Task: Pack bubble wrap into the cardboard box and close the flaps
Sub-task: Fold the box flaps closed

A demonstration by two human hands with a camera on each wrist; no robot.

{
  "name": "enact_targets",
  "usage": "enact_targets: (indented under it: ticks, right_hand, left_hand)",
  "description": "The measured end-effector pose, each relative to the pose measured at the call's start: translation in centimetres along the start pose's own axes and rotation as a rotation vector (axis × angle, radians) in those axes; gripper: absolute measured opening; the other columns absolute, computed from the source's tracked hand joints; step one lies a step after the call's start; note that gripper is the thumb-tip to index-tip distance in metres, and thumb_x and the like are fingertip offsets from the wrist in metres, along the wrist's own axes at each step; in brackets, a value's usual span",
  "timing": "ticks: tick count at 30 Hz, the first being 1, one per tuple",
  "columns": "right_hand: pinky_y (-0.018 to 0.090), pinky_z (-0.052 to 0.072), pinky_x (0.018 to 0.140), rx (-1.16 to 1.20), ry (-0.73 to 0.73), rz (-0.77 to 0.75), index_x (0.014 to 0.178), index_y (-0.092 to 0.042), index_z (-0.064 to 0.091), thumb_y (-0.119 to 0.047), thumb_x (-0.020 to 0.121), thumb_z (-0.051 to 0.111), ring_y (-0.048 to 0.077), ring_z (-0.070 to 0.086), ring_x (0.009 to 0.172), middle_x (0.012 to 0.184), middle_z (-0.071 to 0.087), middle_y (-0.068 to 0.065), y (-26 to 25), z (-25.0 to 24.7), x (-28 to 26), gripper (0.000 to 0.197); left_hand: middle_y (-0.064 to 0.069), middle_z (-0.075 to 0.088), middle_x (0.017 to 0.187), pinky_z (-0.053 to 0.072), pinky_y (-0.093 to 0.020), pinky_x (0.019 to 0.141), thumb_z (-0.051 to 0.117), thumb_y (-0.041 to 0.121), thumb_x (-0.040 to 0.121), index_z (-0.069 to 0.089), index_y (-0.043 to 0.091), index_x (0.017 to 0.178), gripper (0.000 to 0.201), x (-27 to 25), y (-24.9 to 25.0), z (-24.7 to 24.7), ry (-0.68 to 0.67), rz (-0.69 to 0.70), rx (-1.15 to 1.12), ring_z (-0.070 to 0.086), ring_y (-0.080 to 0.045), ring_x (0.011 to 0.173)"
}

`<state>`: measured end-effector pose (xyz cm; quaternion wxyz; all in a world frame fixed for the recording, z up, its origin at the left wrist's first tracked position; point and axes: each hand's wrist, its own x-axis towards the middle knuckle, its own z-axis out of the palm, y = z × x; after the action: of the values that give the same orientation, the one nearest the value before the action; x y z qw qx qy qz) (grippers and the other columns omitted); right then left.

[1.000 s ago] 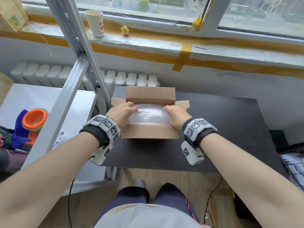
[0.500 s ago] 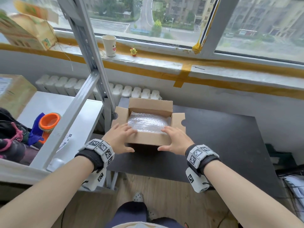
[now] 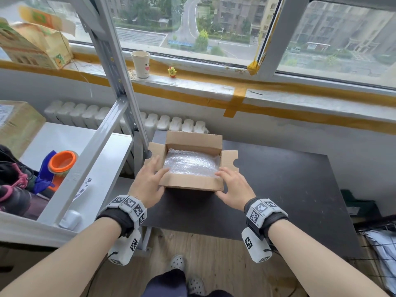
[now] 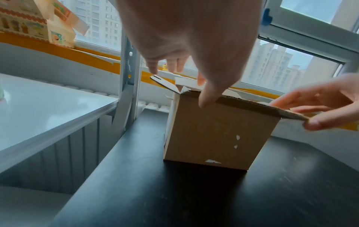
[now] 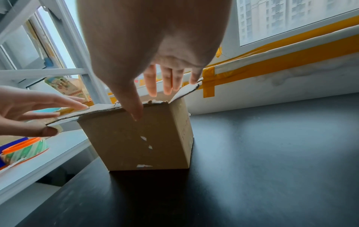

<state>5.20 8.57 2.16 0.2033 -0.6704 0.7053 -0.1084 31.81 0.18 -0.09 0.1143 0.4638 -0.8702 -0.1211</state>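
Observation:
An open brown cardboard box (image 3: 194,142) stands on the black table (image 3: 289,189). Clear bubble wrap (image 3: 190,166) lies inside it and fills the opening. The far flap stands upright and the two side flaps lean outward. The near flap (image 3: 190,182) sticks out toward me. My left hand (image 3: 147,183) pinches its left corner, with fingers on top and thumb beneath. My right hand (image 3: 234,187) pinches the right corner the same way. The wrist views show the box's front wall (image 4: 213,135) (image 5: 124,138) and each opposite hand (image 4: 320,104) (image 5: 29,107) on the flap's edge.
A grey metal rack post (image 3: 120,82) rises just left of the box. A white shelf (image 3: 102,168) beside it holds an orange-lidded container (image 3: 62,163). A radiator (image 3: 171,123) and a window sill with a paper cup (image 3: 140,64) lie behind. Bare black tabletop extends to the right.
Both hands came out of the box, off the bubble wrap, and back to the near flap's corners. The head view rose and now takes in more of the window.

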Motion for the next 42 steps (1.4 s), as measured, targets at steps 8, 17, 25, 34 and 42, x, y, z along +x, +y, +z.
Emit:
enact_targets:
  ticks: [8,17,25,34,42]
  right_hand:
    - [0.044,0.026,0.115,0.208,0.003,0.352,0.147,-0.024,0.01,-0.04,0.063,0.082,0.029,0.022,0.143,0.158,0.004,0.009,1.4,0.7,-0.5,0.111]
    - [0.038,0.046,0.097,0.289,0.171,0.144,0.146,-0.029,0.016,-0.022,0.072,0.075,0.021,0.05,0.123,0.146,0.038,-0.005,-0.1,0.6,-1.3,0.094]
    - [0.038,0.043,0.102,0.267,0.056,0.142,0.146,-0.027,0.015,-0.015,0.071,0.077,0.022,0.044,0.131,0.147,0.039,-0.002,-1.5,1.1,-0.3,0.098]
    - [0.034,0.032,0.107,-0.026,0.01,0.074,0.143,-0.014,0.025,-0.02,0.084,0.064,0.022,0.04,0.13,0.143,0.042,0.005,-1.7,1.4,0.4,0.072]
    - [0.034,0.032,0.103,0.024,0.137,0.078,0.131,-0.016,0.04,-0.037,0.093,0.049,0.027,0.055,0.11,0.12,0.063,0.004,-1.7,0.6,1.9,0.045]
  left_hand:
    - [-0.017,0.013,0.154,0.02,-0.037,0.113,0.078,0.018,0.073,0.021,0.017,0.145,0.092,-0.3,-0.1,0.4,-0.068,-0.416,-0.408,0.013,-0.027,0.143]
    - [0.0,0.035,0.148,0.032,-0.026,0.105,0.07,0.001,0.076,0.024,0.023,0.145,0.085,-1.2,0.0,-0.3,0.106,-0.186,-0.439,0.039,-0.018,0.132]
    - [-0.003,0.049,0.14,0.043,-0.032,0.095,0.066,0.0,0.076,0.015,0.032,0.146,0.093,-0.6,0.8,0.0,-0.003,-0.132,-0.408,0.052,-0.024,0.122]
    - [-0.004,0.049,0.139,0.04,-0.034,0.1,0.066,0.014,0.082,0.021,0.022,0.145,0.078,0.6,0.4,0.3,-0.149,-0.156,-0.317,0.045,-0.022,0.127]
    - [-0.005,0.064,0.12,0.045,-0.038,0.09,0.057,0.034,0.089,0.031,0.016,0.131,0.053,2.8,0.3,-1.5,-0.126,-0.24,-0.275,0.057,-0.025,0.112]
